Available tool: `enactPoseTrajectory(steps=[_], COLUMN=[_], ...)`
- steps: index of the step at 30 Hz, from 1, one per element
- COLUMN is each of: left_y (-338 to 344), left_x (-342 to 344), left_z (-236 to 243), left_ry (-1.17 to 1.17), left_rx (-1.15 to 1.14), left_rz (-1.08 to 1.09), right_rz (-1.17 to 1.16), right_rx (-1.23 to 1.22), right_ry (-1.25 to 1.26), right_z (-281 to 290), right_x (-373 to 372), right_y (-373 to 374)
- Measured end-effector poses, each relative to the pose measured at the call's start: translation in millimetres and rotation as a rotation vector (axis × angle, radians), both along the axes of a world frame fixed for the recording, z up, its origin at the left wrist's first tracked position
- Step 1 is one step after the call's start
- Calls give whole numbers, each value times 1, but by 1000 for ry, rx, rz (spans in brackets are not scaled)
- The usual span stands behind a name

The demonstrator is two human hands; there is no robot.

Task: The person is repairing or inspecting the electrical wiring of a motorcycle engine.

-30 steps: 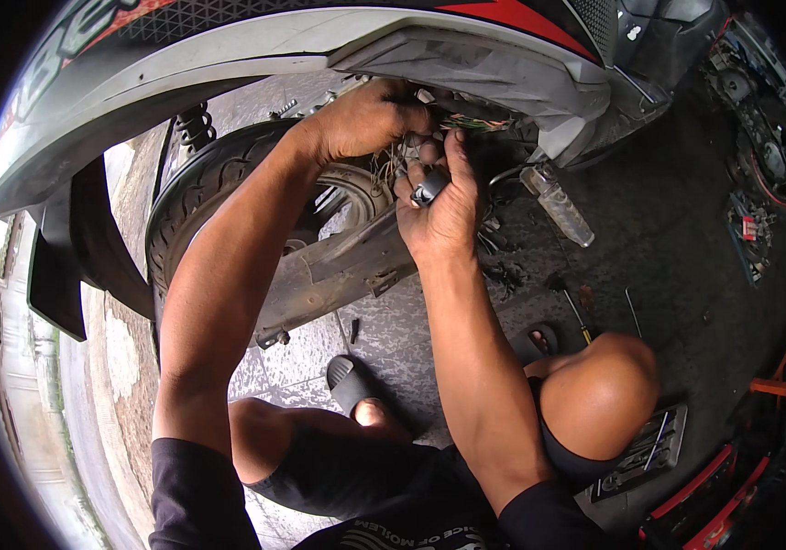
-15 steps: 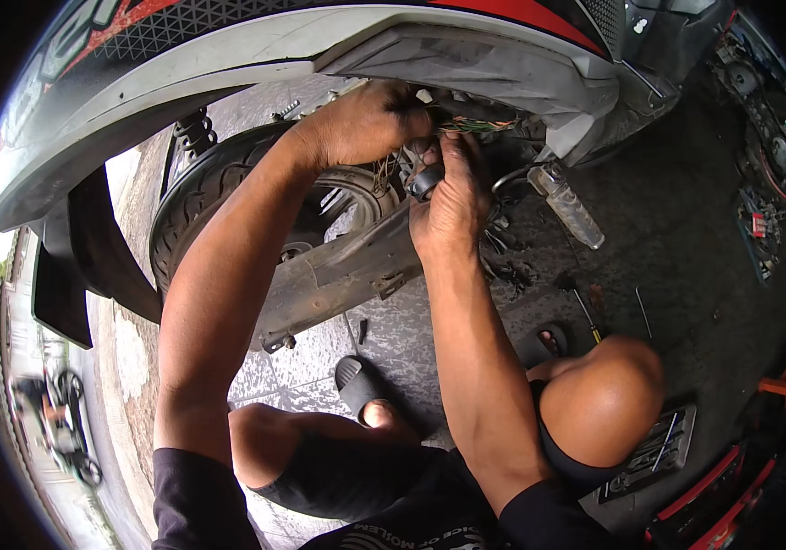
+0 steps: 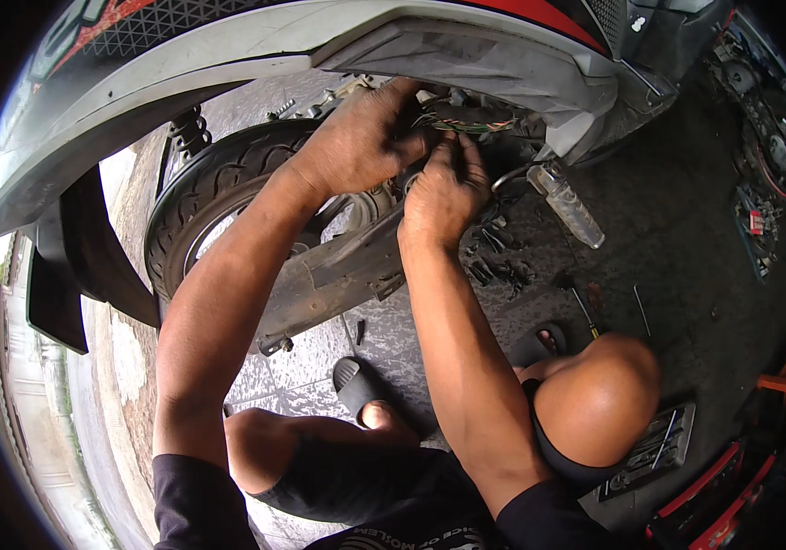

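Observation:
Under the grey side panel of a scooter, both my hands work close together beside a bundle of coloured wires. My left hand reaches in from the left, fingers curled, its fingertips meeting those of the other hand. My right hand is closed, thumb and fingers pinched just below the wires. What either hand pinches is hidden behind the fingers. Below and left of them lie the rear wheel and the long metal swingarm or engine case.
A footpeg juts out right of my hands. Dark loose parts and a yellow-handled screwdriver lie on the floor. A tool tray sits beside my right knee. Another wheel stands far right. A black mudguard hangs at left.
My right hand has turned and shifted slightly left, hiding the black roll seen in it before. My left hand has moved slightly lower and closer to it. A passing motorbike has left the street.

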State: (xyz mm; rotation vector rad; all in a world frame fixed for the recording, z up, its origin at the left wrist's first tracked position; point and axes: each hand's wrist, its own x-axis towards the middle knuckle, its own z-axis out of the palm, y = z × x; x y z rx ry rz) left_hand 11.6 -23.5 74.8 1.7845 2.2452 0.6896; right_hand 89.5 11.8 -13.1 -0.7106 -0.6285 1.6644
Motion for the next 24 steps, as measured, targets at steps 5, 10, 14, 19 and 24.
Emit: enactPoseTrajectory(steps=[5, 10, 14, 19, 24], left_y=[-1, -5, -7, -12, -8], left_x=[-1, -11, 3, -3, -1], left_z=[0, -7, -10, -30, -26], left_ry=[-180, -253, 50, -67, -149], left_rx=[39, -39, -49, 223, 135], left_rz=[-15, -54, -64, -146, -65], right_rz=[-38, 38, 56, 19, -23], right_rx=[70, 36, 70, 144, 230], right_ry=[-85, -44, -31, -168, -280], right_z=[-7, -6, -12, -11, -6], right_x=[-2, 12, 16, 16, 20], right_y=[-1, -4, -1, -9, -9])
